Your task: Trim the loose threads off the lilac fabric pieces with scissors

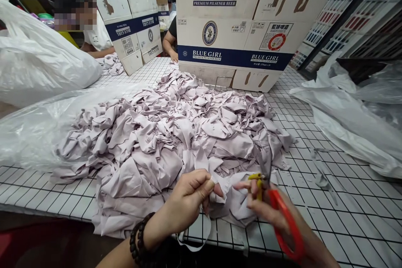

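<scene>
Pinching cloth (224,184) with left hand (190,194) before fabric pile (157,134); curling fingers of right hand (266,210) round blurred scissors (288,217). Behind pile: "BLUE GIRL" carton (226,29), part-hiding a person (169,42).

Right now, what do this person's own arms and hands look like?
The left hand and right hand are both ungloved, with no sleeves in view. A dark bracelet of round beads, in two rows, circles the left wrist; none shows on the right.
</scene>
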`<state>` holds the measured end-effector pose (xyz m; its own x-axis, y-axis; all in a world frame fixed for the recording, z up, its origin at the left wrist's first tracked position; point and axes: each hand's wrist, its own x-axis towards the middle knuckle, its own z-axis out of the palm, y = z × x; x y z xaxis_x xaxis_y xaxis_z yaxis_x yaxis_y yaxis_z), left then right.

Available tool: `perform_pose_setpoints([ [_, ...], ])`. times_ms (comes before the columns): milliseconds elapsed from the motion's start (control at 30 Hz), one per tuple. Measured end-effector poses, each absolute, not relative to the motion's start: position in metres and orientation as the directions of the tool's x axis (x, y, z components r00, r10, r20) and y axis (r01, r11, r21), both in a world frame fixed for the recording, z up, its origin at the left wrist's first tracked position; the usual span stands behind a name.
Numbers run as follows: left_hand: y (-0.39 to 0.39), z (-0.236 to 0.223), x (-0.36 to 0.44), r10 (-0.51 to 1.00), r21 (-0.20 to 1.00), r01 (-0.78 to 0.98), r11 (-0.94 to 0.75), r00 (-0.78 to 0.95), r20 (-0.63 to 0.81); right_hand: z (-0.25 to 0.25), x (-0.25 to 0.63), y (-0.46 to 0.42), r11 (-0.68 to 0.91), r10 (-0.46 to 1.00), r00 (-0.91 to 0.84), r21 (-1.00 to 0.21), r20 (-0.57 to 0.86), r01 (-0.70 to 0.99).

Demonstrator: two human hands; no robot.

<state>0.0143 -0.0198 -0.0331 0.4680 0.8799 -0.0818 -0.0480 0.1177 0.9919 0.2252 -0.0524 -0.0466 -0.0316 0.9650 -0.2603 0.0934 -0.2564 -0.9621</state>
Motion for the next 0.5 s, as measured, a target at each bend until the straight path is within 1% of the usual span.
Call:
perform_pose_setpoints([
  [67, -0.018, -0.036, 0.015, 0.875, 0.988, -0.063, 0.144, 0.475, -0.097, -0.057, 0.213, -0.055, -0.301, 0.951, -0.031, -0.947, -0.307, 0.116],
  [100, -0.017, -0.038, 0.014, 0.883, 0.99, -0.053, 0.127, 0.461, -0.089, -0.061, 0.206, -0.056, -0.314, 0.945, -0.044, -0.939, -0.323, 0.14],
  [167, -0.015, -0.045, 0.013, 0.923, 0.999, 0.035, 0.002, 0.385, -0.015, -0.065, 0.194, -0.055, -0.306, 0.945, -0.073, -0.941, -0.318, 0.144],
  [233, -0.014, -0.054, 0.01, 0.935, 0.97, 0.188, -0.153, 0.344, 0.081, -0.058, 0.187, -0.055, -0.283, 0.953, -0.103, -0.958, -0.286, 0.047],
  [267, -0.015, -0.059, 0.009, 0.922, 0.945, 0.259, -0.202, 0.376, 0.095, -0.052, 0.187, -0.054, -0.271, 0.957, -0.114, -0.962, -0.267, -0.024],
  [300, -0.015, -0.064, 0.007, 0.894, 0.92, 0.315, -0.231, 0.441, 0.073, -0.045, 0.188, -0.054, -0.264, 0.959, -0.13, -0.961, -0.252, -0.08],
  [367, -0.016, -0.065, 0.003, 0.798, 0.902, 0.364, -0.233, 0.602, -0.036, -0.032, 0.196, -0.049, -0.248, 0.962, -0.145, -0.964, -0.233, -0.097],
  [433, -0.011, -0.052, -0.005, 0.704, 0.928, 0.34, -0.155, 0.697, -0.137, -0.027, 0.211, -0.04, -0.207, 0.977, -0.048, -0.978, -0.206, -0.011],
  [500, 0.007, -0.022, -0.018, 0.683, 0.961, 0.269, -0.055, 0.712, -0.161, -0.033, 0.229, -0.029, -0.187, 0.98, 0.092, -0.978, -0.178, 0.092],
])
